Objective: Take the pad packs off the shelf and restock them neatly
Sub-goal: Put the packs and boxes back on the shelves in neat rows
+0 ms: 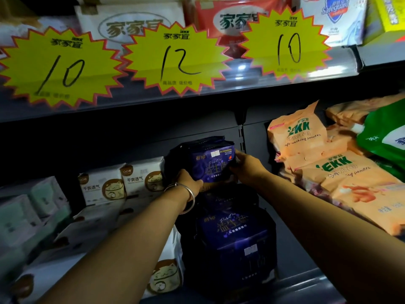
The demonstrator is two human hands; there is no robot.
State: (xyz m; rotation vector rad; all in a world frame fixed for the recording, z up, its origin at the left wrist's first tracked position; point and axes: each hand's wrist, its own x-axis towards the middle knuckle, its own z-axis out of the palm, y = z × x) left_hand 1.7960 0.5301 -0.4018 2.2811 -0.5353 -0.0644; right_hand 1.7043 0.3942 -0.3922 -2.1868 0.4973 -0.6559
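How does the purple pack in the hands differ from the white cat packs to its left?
The purple pack is dark purple with pale script; the cat packs are white with a brown cat drawing. The left hand and right hand grip the purple pack at the top of its stack; the cat packs stand untouched in a row. Both are soft pad packs on one shelf, fronts facing out.

Dim shop aisle, dark metal shelf (306,279) below and another shelf edge (341,62) above at twelve o'clock, catching glare. Three yellow starburst price tags (175,55) hang along it, reading 10, 12, 10. At three o'clock, orange washing powder bags (350,183) lie piled, a green pouch (385,132) beside them.
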